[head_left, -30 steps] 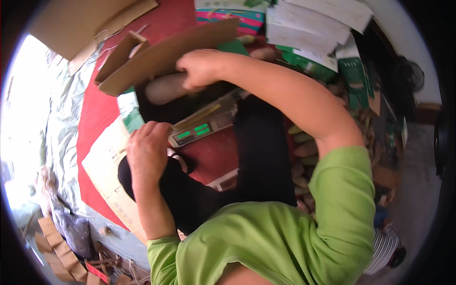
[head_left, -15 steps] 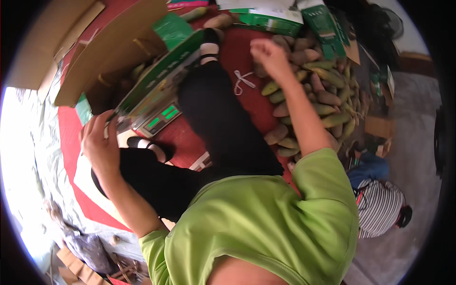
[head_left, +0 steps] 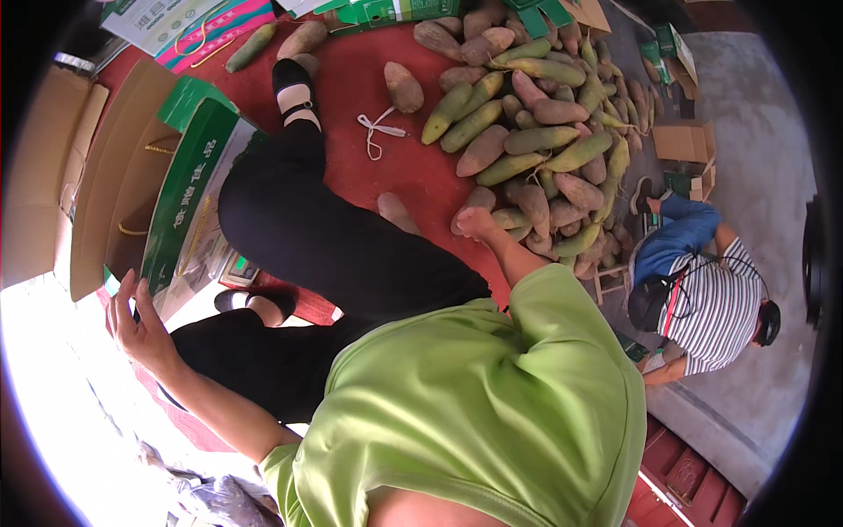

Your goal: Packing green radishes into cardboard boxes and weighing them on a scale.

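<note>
At the left, my left hand (head_left: pixel 140 327) has its fingers apart beside the near corner of an open cardboard box (head_left: pixel 176 206) with a green printed flap. My right hand (head_left: pixel 477 223) is closed, its fingers bunched against the near end of a reddish radish (head_left: pixel 475 198) at the edge of a radish pile (head_left: pixel 536 140). What those fingers hold, if anything, is hidden. Green and reddish radishes are heaped together on the red cloth (head_left: pixel 351 79). A single radish (head_left: pixel 404 87) lies apart from the pile, and another (head_left: pixel 397 212) rests beside my leg.
A white ribbon (head_left: pixel 379 131) lies on the cloth. Part of a scale (head_left: pixel 239 269) shows beside the box. Green cartons (head_left: pixel 386 10) and a striped bag (head_left: pixel 219 35) stand at the far side. To the right, another person (head_left: pixel 711 299) in a striped shirt bends forward near open boxes (head_left: pixel 685 142).
My right hand has come nearer to me, from the pile's far side to its near left edge. The view has shifted, showing more of the pile and the other person. My left hand stays by the box.
</note>
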Available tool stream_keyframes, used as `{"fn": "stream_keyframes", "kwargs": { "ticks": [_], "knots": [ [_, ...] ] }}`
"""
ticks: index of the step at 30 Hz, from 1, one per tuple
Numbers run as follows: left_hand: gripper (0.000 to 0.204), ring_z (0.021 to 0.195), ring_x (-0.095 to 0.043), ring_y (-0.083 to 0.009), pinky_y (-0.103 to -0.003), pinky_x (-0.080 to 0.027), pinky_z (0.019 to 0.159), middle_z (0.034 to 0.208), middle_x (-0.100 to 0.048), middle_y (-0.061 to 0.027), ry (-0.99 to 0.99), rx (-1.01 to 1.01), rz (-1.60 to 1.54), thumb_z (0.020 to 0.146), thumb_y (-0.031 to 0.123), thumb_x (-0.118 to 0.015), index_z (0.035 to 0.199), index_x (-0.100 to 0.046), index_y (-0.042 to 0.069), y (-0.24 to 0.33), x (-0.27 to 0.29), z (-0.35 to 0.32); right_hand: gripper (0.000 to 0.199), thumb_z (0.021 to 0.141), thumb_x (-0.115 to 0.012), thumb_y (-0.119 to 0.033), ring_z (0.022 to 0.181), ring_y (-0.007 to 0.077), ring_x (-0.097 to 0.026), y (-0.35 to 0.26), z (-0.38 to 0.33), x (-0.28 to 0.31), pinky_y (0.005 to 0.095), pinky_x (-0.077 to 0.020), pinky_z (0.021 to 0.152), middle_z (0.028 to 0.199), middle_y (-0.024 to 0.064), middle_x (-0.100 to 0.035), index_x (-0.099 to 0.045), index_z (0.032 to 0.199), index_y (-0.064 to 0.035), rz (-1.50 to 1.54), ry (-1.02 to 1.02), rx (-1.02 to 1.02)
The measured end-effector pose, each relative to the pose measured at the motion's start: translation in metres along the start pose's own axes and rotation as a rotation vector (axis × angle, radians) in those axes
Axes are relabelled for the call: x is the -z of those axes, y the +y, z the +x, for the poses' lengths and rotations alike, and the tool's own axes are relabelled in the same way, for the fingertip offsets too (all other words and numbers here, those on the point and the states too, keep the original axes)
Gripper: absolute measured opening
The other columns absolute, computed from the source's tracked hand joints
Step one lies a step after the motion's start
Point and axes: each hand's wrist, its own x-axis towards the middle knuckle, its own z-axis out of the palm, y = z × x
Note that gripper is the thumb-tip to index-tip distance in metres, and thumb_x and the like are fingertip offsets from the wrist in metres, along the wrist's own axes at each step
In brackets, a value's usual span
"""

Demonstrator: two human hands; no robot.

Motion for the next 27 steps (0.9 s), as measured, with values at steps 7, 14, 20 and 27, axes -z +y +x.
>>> {"fn": "stream_keyframes", "kwargs": {
  "ticks": [7, 14, 20, 27],
  "knots": [
    [0.016, 0.083, -0.064, -0.0217, -0.037, -0.046, 0.084, 0.089, -0.070, -0.0058, -0.006, -0.018, 0.001, 0.089, 0.015, -0.063, 0.099, -0.069, 0.003, -0.003, -0.008, 0.001, 0.023, 0.081, -0.063, -0.018, 0.057, 0.0128, -0.058, 0.014, 0.002, 0.001, 0.0278, -0.0425, 0.044, 0.072, 0.0039, -0.062, -0.065, 0.101, -0.0060, -0.004, 0.035, 0.124],
    [0.020, 0.085, -0.063, -0.0200, -0.033, -0.049, 0.078, 0.094, -0.070, -0.0061, -0.027, 0.063, 0.039, 0.093, 0.016, -0.059, 0.104, -0.070, 0.004, -0.008, -0.004, -0.004, 0.013, 0.082, -0.061, -0.006, 0.055, 0.0173, -0.060, 0.005, 0.005, 0.058, 0.0330, -0.0479, 0.047, 0.072, 0.0083, -0.065, -0.067, 0.093, -0.0030, 0.718, 0.414, -0.102],
    [0.020, 0.080, -0.060, -0.0211, -0.035, -0.046, 0.079, 0.088, -0.068, -0.0066, -0.006, 0.059, -0.011, 0.093, 0.018, -0.058, 0.103, -0.069, 0.004, -0.002, -0.006, -0.001, 0.032, 0.081, -0.064, -0.003, 0.066, 0.0159, -0.062, 0.044, 0.026, 0.123, 0.0292, -0.0504, 0.049, 0.082, 0.0059, -0.062, -0.058, 0.113, -0.0045, 0.875, 0.906, -0.271],
    [0.018, 0.078, -0.057, -0.0180, -0.032, -0.044, 0.080, 0.087, -0.066, -0.0044, -0.012, 0.076, 0.090, 0.088, 0.006, -0.061, 0.103, -0.070, 0.007, -0.006, -0.010, -0.006, 0.032, 0.084, -0.067, -0.010, 0.085, 0.0276, -0.062, 0.073, 0.030, 0.157, 0.0389, -0.0590, 0.066, 0.104, 0.0098, -0.058, -0.054, 0.112, -0.0057, 1.206, 0.558, -0.251]
  ]
}}
